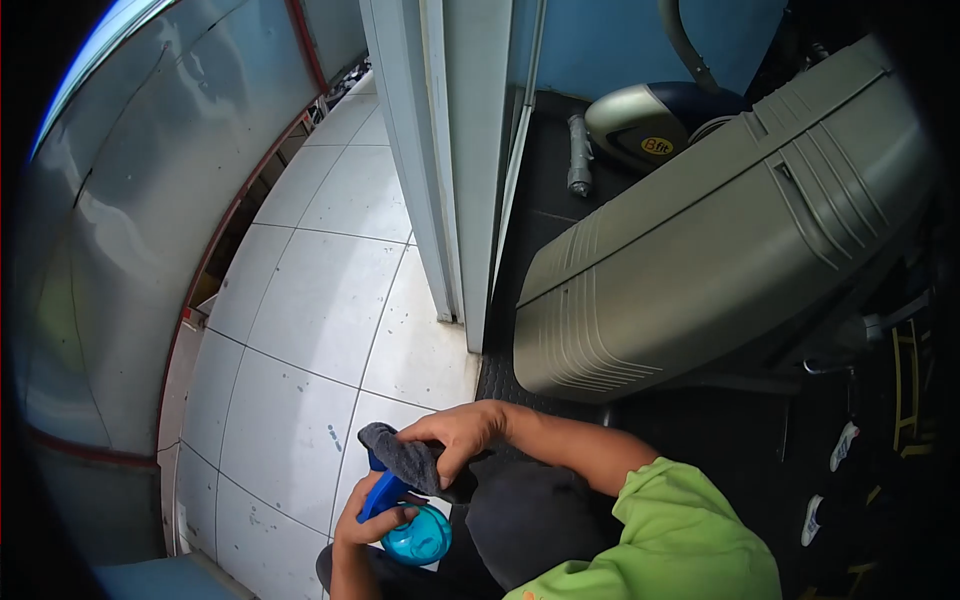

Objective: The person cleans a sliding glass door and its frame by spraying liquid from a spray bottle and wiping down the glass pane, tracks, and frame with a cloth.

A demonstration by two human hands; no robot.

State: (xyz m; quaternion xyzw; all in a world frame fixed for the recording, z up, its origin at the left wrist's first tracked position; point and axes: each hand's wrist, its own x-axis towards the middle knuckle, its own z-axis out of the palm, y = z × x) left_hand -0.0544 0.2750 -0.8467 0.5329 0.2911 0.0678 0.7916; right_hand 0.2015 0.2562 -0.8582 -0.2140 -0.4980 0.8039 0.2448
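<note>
At the lower middle, my left hand (365, 515) is wrapped round the blue head of a spray bottle (418, 538), whose turquoise body hangs below the fingers. My right hand (462, 432) grips a dark grey cloth (403, 457) just above the sprayer head. The cloth drapes over the top of the blue part and hides some of it. Both hands are close together over my dark-clothed legs.
White floor tiles (300, 300) lie to the left, beside a metal panel (120, 220). A white door frame (455, 180) stands at the centre. On the right are a large grey machine housing (700, 240), an exercise machine (640, 125) and black matting.
</note>
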